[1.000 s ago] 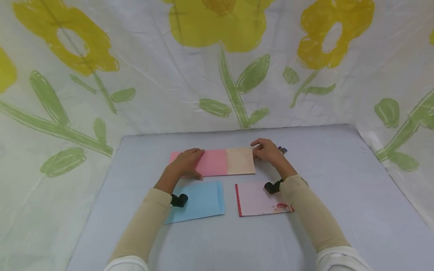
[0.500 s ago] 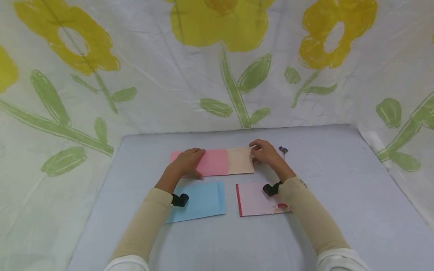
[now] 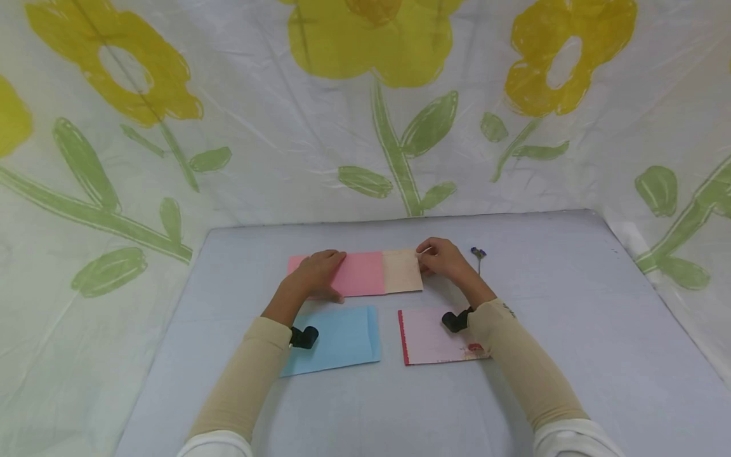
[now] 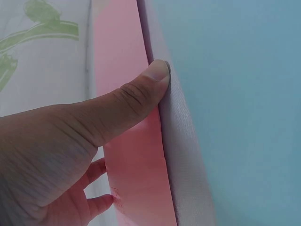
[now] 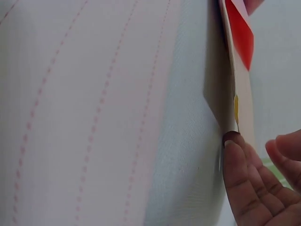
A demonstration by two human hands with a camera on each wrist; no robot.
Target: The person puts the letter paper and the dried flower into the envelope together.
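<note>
Head view: spread left hand (image 3: 317,274) on pink envelope (image 3: 362,274); spread right hand (image 3: 447,259) touches jutting cream card (image 3: 402,271).

A curtained-off tabletop booth, shown by flower-patterned sheeting (image 3: 274,152) around a pale table (image 3: 582,298)

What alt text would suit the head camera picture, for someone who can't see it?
A person's left hand rests on pink paper on a grey table; the right hand touches a beige card at the paper's right end. Nearer lie a blue envelope and pale notepaper; a small flower lies further right.
</note>
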